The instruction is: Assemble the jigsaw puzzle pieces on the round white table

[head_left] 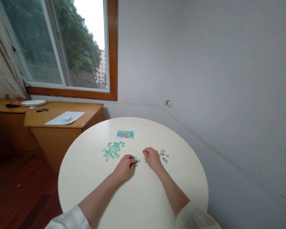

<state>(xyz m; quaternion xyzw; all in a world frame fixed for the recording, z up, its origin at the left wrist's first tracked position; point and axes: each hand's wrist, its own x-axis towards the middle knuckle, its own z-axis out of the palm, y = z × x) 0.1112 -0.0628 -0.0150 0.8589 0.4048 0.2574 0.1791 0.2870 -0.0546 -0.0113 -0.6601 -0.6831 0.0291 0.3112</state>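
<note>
Both my hands rest on a round white table point(133, 197). My left hand point(125, 166) lies knuckles up, its fingertips pinched on a small cluster of joined puzzle pieces point(136, 161). My right hand point(152, 157) is curled just to the right, its fingers closed near its own side of that cluster; what it holds is too small to make out. A loose spread of teal puzzle pieces point(113, 150) lies to the left of my hands. A smaller group of pieces point(164, 156) lies right of my right hand. A small picture card point(125, 134) lies farther back.
A wooden desk point(62, 122) stands at the left under a window, with a sheet of paper point(65, 117), a white plate point(33, 102) and small dark items. The grey wall is close on the right. Dark wooden floor lies at the left.
</note>
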